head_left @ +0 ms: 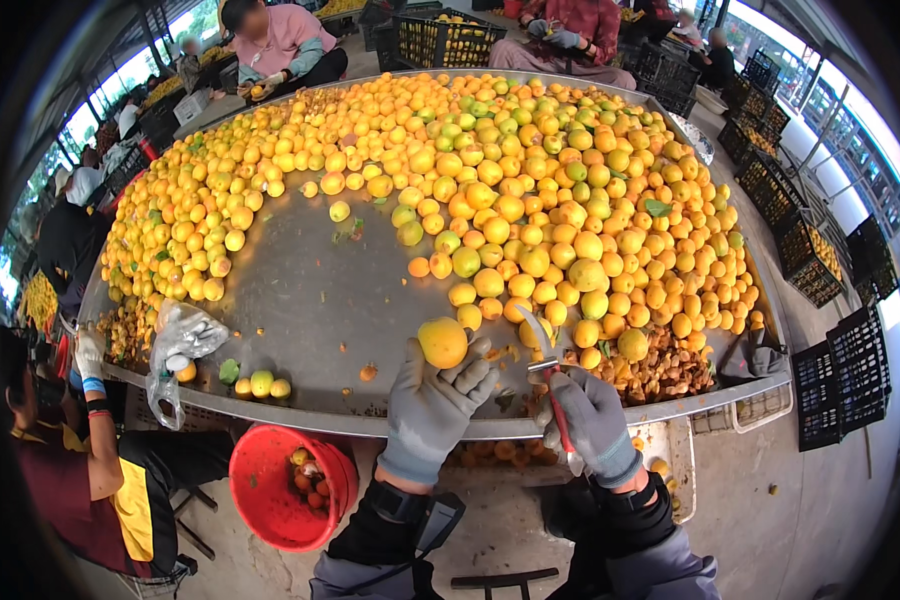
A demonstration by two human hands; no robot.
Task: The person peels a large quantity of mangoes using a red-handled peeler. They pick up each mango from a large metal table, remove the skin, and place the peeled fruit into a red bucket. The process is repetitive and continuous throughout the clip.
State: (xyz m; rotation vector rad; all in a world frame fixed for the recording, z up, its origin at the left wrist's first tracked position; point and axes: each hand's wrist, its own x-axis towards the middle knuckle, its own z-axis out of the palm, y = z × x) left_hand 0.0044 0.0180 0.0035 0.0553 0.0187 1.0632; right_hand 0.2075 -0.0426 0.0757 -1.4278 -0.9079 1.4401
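My left hand [436, 401], in a grey work glove, holds one yellow-orange apricot [442, 343] at its fingertips above the table's near edge. My gloved right hand [591, 420] grips a folding knife [559, 416] by its red handle. Its curved blade [538, 330] points up and away from me, apart from the fruit in my left hand. Beyond both hands a large heap of apricots [585, 225], yellow and orange with some greenish ones, covers much of the metal table [307, 262]. Brown pits and scraps [664, 367] are piled to the right of the knife.
A red bucket [292, 487] with some fruit stands below the table at left. A plastic bag [184, 337] lies on the left edge near several loose apricots [262, 385]. A person [82, 450] sits at left; others sit across. Black crates [844, 375] stand at right.
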